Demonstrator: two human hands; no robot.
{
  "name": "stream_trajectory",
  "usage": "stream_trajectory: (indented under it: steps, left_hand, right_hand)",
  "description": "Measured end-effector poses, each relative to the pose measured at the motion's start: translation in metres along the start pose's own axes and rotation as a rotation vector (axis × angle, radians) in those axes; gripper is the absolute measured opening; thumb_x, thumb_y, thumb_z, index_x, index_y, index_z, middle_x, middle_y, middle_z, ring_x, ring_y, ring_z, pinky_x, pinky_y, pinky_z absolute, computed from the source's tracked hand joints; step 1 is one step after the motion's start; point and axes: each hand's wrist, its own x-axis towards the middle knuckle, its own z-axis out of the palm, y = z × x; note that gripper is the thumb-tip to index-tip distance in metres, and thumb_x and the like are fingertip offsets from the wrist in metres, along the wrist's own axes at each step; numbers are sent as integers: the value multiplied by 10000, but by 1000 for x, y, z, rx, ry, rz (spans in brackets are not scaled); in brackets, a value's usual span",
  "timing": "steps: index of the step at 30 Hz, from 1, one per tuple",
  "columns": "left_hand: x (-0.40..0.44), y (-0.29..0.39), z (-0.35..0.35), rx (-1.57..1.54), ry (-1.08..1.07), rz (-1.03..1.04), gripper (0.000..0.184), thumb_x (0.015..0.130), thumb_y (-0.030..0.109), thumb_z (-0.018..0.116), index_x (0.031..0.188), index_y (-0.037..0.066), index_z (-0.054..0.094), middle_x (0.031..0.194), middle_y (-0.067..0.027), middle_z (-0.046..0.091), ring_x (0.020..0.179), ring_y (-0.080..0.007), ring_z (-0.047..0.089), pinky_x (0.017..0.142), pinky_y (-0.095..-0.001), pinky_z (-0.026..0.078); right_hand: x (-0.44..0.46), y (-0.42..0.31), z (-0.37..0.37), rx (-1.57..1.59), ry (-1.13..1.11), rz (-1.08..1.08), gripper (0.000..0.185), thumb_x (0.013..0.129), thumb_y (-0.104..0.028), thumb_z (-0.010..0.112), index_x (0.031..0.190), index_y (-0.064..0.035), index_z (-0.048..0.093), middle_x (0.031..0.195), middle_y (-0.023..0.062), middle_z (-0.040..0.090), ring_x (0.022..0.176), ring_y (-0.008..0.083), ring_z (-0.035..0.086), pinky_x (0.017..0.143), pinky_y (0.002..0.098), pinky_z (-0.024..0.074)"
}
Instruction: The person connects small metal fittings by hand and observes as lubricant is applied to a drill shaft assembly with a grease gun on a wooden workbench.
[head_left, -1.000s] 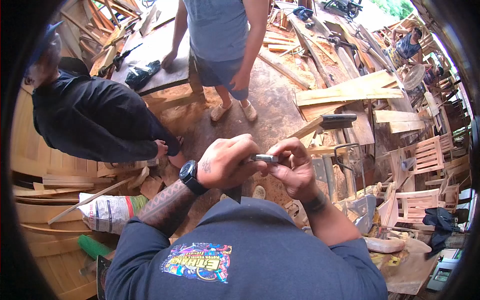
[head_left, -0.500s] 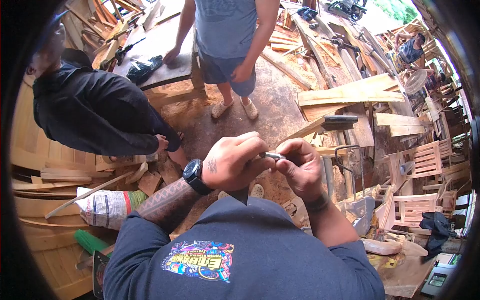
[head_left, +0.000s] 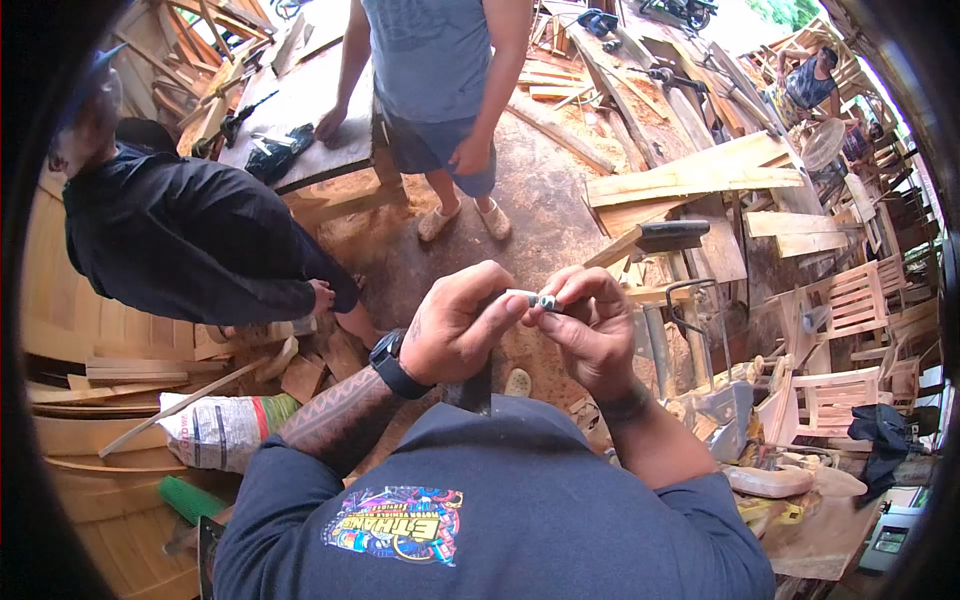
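One left hand (head_left: 462, 325) and one right hand (head_left: 592, 338), fingertips pinched closed, together grip one small metallic piece (head_left: 545, 301).

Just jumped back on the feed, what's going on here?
The wearer's left hand and right hand pinch a small, metallic-looking piece between them; what it is can't be made out. One person stands ahead beside a table, and a second person is at the left.

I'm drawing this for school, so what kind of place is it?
Probably a woodworking shop: there are loose planks, slatted wooden frames, and what looks like sawdust on the floor.
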Motion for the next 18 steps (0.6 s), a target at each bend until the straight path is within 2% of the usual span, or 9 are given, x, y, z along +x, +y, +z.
stream_trajectory:
  steps: [3,4,7,8,10,12,13,15,18]
  left_hand:
    - [-1,0,-3,-4,-30,-23,225,1030,220,636,962,6,640,755,-135,598,693,-238,614,653,-363,481]
    - [-1,-1,-4,1,-43,-31,222,1026,219,640,965,6,637,763,-137,603,695,-250,620,654,-366,484]
    - [3,5,-12,118,-140,-11,207,996,219,672,980,16,634,806,-145,614,703,-312,635,646,-382,492]
    - [4,5,-13,176,-155,40,190,982,202,686,984,20,629,810,-133,597,688,-287,614,633,-374,480]
    - [7,6,-14,292,-179,142,169,955,168,712,992,30,621,817,-109,564,659,-238,572,608,-358,456]
    - [7,11,-18,405,-242,110,194,938,210,728,1001,53,633,863,-129,609,735,-312,638,635,-410,505]
    - [7,12,-19,461,-273,94,208,929,231,736,1005,65,639,886,-139,631,773,-349,672,648,-436,529]
    - [6,9,-19,459,-275,118,183,907,187,738,1011,69,643,885,-131,623,775,-341,673,650,-441,532]
    - [8,11,-21,415,-261,137,159,880,100,724,1011,60,644,857,-130,594,743,-341,655,639,-436,515]
  right_hand:
    - [-2,7,-4,317,3,138,280,870,68,662,1109,-43,571,1068,113,614,968,205,673,871,336,590]
    - [-2,3,-1,339,49,232,248,920,-79,651,1138,-26,547,1079,124,625,933,214,681,827,344,600]
    - [1,3,-4,553,-137,396,278,964,-195,612,1159,-14,530,1044,116,642,884,210,691,748,354,604]
    - [-3,-1,1,508,-64,459,279,1004,-254,581,1150,-18,550,980,88,651,782,169,664,643,320,566]
    - [-5,2,-8,433,-87,546,267,1016,-272,586,1135,-33,575,947,68,650,725,134,623,600,281,521]
    - [-6,-2,-5,258,-50,631,231,1035,-289,598,1046,-60,628,864,17,637,669,66,544,544,219,432]
    - [-5,-2,-3,211,-35,629,215,1036,-276,600,1022,-64,632,840,4,628,664,57,538,541,214,422]
    - [-4,-1,-2,115,-2,626,192,1038,-251,605,975,-72,639,792,-24,612,653,39,527,535,205,401]
    - [-7,4,-5,157,41,596,177,1039,-226,612,950,-76,643,756,-49,595,628,24,508,537,198,382]
